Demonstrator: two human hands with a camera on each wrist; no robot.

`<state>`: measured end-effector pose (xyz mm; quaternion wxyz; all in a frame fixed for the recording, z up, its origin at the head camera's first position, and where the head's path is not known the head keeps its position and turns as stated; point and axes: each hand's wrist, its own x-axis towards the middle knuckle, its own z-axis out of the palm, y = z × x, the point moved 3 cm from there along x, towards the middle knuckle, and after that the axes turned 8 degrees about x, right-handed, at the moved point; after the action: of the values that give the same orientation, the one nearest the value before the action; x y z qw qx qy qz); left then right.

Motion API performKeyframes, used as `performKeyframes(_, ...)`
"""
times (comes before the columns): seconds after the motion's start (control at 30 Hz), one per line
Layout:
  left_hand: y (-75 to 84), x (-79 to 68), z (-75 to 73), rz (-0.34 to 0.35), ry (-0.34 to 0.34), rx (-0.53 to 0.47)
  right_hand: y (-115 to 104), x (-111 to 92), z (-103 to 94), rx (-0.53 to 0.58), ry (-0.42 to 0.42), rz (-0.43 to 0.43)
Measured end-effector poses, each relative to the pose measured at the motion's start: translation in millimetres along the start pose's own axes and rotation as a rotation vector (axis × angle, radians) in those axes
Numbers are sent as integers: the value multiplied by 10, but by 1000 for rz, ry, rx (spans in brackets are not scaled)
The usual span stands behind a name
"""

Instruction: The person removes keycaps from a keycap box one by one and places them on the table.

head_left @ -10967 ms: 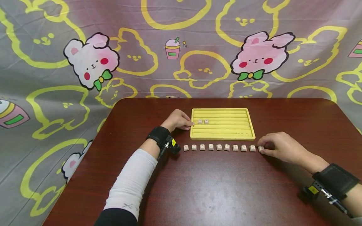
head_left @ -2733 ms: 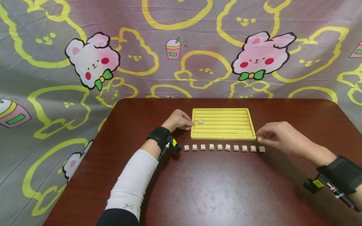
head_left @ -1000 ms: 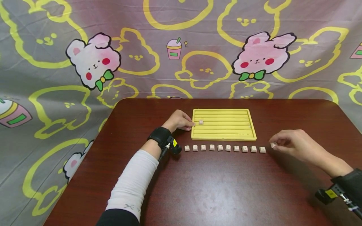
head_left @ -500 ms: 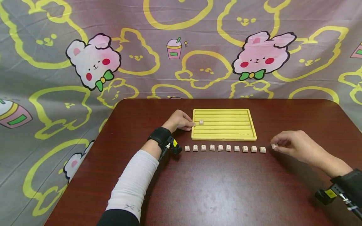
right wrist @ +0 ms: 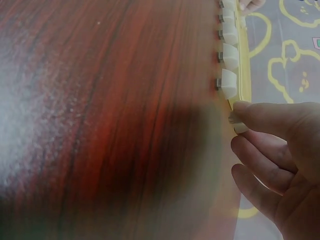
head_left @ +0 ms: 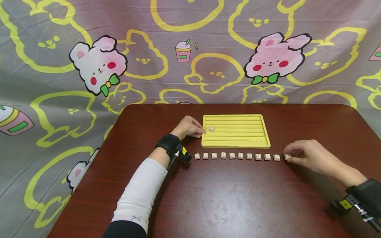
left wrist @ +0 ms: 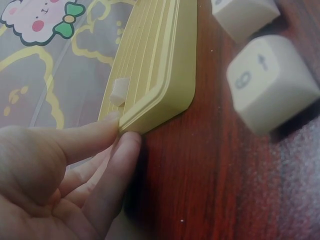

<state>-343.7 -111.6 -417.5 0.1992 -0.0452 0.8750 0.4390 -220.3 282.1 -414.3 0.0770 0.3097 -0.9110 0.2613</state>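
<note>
My left hand (head_left: 189, 127) pinches the left edge of a yellow ridged tray (head_left: 235, 146) between thumb and fingers; the left wrist view shows the grip at the tray's corner. A single white keycap (head_left: 211, 128) sits near the left end of one of the tray's grooves. At the right end of a row of keycaps, my right hand (head_left: 312, 155) pinches another keycap (head_left: 287, 157) at table level. In the right wrist view that keycap (right wrist: 238, 123) is partly hidden by the thumb. Close to the left wrist camera is a keycap (left wrist: 272, 82) marked with a 6-or-9-like figure and an arrow.
Several white keycaps, among them one in mid-row (head_left: 232, 155), stand in a line in front of the tray on the dark red-brown table (head_left: 232, 198). Behind the table hangs a patterned cloth (head_left: 214, 43). Each wrist wears a black strap with a camera.
One of the two keycaps seen earlier in the tray has been taken out by my right hand. It was carried right and lowered to the row's right end. My left hand stays on the tray.
</note>
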Motion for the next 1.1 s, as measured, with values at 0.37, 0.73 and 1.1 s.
performKeyframes(0.37,5,-8,-3,2,5,6,46,-10,54,-11,-45,43)
performKeyframes(0.73,-9,20,4,-6,6,-7,75,-5,86,-8,-58,53)
performKeyframes(1.1,-12,32,-4,-9,-1,-8,64,17,81,2,-101,116)
